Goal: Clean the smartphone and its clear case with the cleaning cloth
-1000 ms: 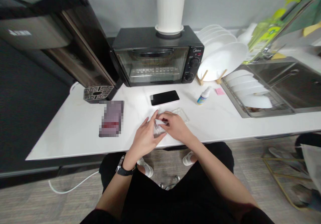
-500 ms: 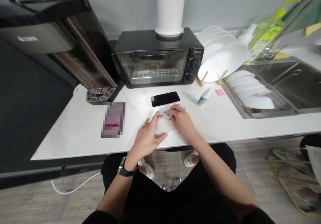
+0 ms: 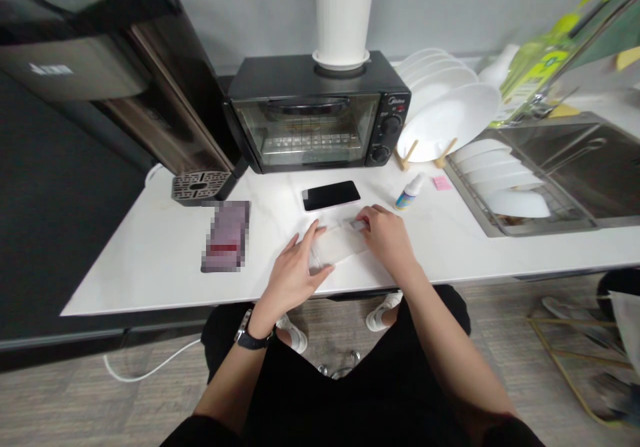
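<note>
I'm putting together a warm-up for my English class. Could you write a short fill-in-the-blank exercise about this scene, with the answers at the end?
1. Of the left hand and the right hand, only the ____ one has a watch at its wrist.
2. Just beyond the clear flat item between the hands lies a black-screened ____.
3. The white pot stands on top of the black ____.
4. The small square beside the white-topped bottle is coloured ____.

Missing words: left; phone; oven; pink.

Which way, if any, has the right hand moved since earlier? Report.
Yes: the right hand has moved rightward against the toaster oven, now below its knobs in the picture.
</note>
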A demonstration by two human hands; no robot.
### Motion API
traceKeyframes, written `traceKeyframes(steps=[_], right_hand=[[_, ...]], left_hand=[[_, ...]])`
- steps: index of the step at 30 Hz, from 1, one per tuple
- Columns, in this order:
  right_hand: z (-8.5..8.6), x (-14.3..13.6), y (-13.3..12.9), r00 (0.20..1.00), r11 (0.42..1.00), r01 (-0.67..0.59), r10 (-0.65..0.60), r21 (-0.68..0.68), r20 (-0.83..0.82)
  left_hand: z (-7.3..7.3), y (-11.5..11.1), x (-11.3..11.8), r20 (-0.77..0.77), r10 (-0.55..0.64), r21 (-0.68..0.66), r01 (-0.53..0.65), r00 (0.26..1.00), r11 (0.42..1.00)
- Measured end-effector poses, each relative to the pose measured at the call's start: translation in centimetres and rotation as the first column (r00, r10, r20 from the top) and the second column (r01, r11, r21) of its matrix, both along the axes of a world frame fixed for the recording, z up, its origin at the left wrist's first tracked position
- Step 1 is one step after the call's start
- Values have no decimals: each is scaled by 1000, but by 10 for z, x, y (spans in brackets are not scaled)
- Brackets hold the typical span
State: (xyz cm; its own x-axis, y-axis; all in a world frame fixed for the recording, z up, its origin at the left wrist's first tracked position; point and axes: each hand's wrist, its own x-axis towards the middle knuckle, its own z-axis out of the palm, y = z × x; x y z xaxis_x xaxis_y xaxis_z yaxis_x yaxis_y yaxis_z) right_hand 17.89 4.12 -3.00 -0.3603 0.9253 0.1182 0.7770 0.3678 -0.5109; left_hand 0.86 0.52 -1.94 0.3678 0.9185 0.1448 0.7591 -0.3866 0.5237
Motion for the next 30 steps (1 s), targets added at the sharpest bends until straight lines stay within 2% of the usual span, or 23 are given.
traceKeyframes(steps=[3, 7, 11, 15, 19, 22, 27, 30], right_hand=[[0, 3, 3, 1000, 1000, -11, 11, -11, 11], [4, 2, 6, 998, 998, 65, -65, 17, 24], [4, -1, 7, 1000, 1000, 4, -4, -11, 19], [1, -7, 0, 997, 997, 80, -80, 14, 18], [2, -14, -6, 999, 999, 43, -43, 1, 5], [5, -15, -4, 997, 997, 75, -75, 5, -7], [12, -15, -2, 999, 998, -36, 34, -51, -38], [14, -14, -2, 999, 999, 16, -18, -49, -49]], left_hand=[[0, 0, 0, 11, -4, -9, 4, 1000, 1000], [1, 0, 1, 3, 4, -12, -4, 1000, 1000], [2, 0, 2, -27, 1, -15, -1, 1000, 1000], [2, 0, 2, -38, 4, -13, -5, 999, 1000], [0, 1, 1, -14, -2, -22, 2, 1000, 1000], [-1, 2, 1, -1, -5, -30, 5, 1000, 1000], [-1, 2, 1, 1, -5, -29, 5, 1000, 1000], [0, 1, 1, 2, -6, -18, 6, 1000, 1000]])
